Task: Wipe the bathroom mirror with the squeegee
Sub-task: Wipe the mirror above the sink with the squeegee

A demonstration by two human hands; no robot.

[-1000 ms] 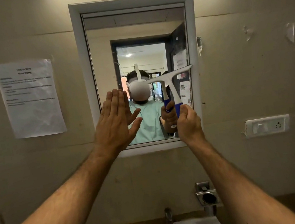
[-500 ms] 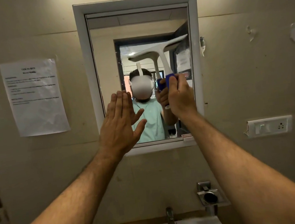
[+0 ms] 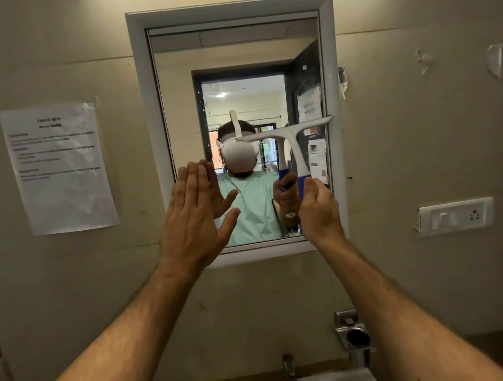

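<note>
Head view, left to right: a printed notice [image 3: 59, 168] is stuck to the wall at the far left, well apart from the work. Next comes the left hand [image 3: 193, 220], flat and spread, fingers together and pointing up, gripping nothing; it sits over the lower left edge of the mirror [image 3: 183, 110], and whether the palm actually presses the frame or glass cannot be told from this angle. Right of it, the squeegee [image 3: 288, 137] lies against the right half of the glass about midway up, its blade tilted slightly, the right tip higher and reaching the right frame edge. The right hand [image 3: 318, 211] is clenched around the blue lower part of the handle, low on the mirror near the bottom right corner. Below are a tap [image 3: 290, 380] and basin, and a switch plate [image 3: 455, 216] on the wall to the right.

To do this stroke well, I would level the blade so the whole rubber edge meets the glass, keep even pressure, and pull straight down to the bottom frame without lifting. The left half appears not yet covered by this pass, so the next stroke should overlap toward the left, and the flat hand will need to clear that side first. Wiping the blade between passes should avoid streaks.
</note>
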